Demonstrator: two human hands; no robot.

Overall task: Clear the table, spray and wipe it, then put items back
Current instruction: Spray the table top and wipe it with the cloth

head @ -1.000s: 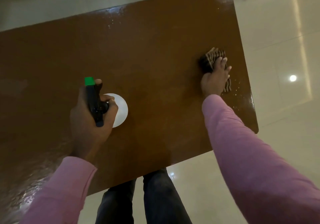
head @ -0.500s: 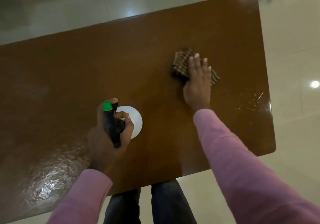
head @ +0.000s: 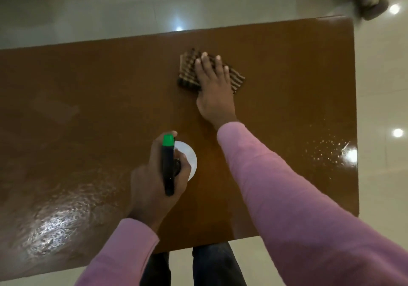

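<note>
Table [head: 88,109]: right hand [head: 213,89] flat on checked cloth [head: 187,71]; left hand [head: 154,179] gripping spray bottle [head: 168,164]; best overlap strokes toward droplets beyond bottle.

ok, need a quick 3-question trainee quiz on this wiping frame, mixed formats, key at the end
1. True or false: the right hand presses flat on the checked cloth.
2. What does the left hand hold? A) sponge B) spray bottle C) cup
3. Fill in: unwiped droplets sit near the table's ____ edge.

Key: 1 true; 2 B; 3 right
</note>
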